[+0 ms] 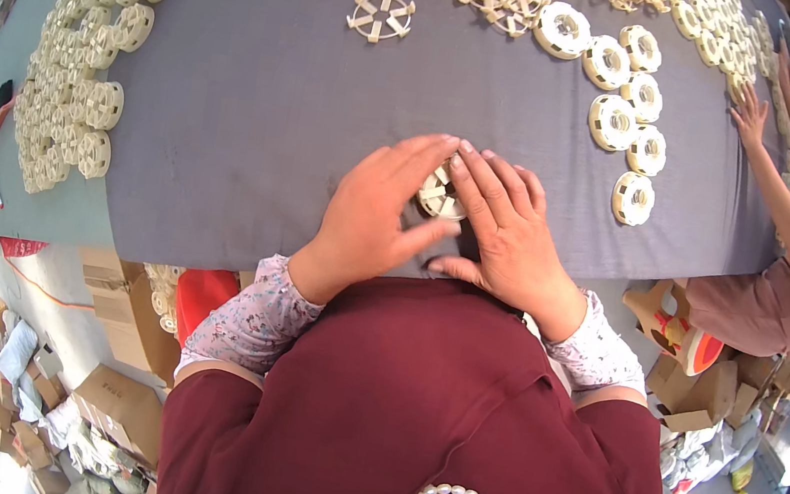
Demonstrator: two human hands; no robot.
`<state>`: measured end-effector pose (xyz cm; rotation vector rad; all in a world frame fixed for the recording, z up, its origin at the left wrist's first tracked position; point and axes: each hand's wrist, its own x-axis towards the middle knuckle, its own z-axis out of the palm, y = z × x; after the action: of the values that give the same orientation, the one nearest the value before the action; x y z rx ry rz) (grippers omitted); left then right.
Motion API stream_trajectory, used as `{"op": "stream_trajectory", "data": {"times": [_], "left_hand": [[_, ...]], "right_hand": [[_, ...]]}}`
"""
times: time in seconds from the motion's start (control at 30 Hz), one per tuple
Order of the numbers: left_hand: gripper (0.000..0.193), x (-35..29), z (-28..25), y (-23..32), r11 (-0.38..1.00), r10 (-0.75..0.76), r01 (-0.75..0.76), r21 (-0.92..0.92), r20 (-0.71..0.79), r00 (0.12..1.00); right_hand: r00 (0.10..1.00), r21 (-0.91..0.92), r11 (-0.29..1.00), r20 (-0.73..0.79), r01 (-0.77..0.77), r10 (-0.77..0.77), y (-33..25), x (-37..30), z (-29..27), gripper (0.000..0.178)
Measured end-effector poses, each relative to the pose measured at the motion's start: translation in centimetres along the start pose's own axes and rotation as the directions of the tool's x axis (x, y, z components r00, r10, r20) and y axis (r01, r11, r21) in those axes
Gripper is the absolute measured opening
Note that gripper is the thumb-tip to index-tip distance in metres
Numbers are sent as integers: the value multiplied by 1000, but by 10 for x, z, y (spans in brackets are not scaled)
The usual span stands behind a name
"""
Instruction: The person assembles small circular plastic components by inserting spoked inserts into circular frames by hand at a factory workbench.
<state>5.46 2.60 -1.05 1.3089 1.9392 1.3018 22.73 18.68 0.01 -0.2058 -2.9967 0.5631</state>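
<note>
Near the front edge of the grey table (262, 117), both hands are pressing down together on one small cream plastic wheel (439, 196), and it is looking like a round ring with short spokes and slots, only a slice of it peeking out between the fingers. The left hand (369, 215) is lying flat over its left side with fingers held together and the thumb stretching under it; the right hand (508, 233) is covering its right side, fingers together too, fingertips meeting the left ones just above the wheel. So the wheel is sitting right under the fingertips, pinned against the cloth, a little back from the table's edge. Beyond the wheel a wide bare stretch of grey is lying open, with a lone spoked frame (381, 15) farther back. To the wheel's right a column of finished white rings (627, 108) is running along, well apart; far to its left a heap of cream wheels (88, 62) is crowding the table's side. Another person's hand (749, 115) is resting on the table beyond those rings.
</note>
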Motion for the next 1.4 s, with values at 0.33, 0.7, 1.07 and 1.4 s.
{"op": "stream_trajectory", "data": {"times": [0.33, 0.7, 1.07, 1.4], "left_hand": [[75, 3, -64, -24, 869, 67, 188, 459, -483, 873], [58, 10, -15, -2, 894, 177, -78, 442, -187, 966], [50, 84, 25, 3, 892, 294, -276, 357, 4, 956], [62, 192, 75, -20, 759, 401, -314, 571, -31, 915]], "right_hand": [[839, -425, 833, -537, -353, 82, 119, 147, -27, 68], [887, -166, 974, -456, -157, 66, 41, 113, 12, 68], [789, 447, 888, -505, -108, 350, 58, 49, -42, 41], [732, 943, -50, 288, -329, 618, 61, -8, -11, 43]]}}
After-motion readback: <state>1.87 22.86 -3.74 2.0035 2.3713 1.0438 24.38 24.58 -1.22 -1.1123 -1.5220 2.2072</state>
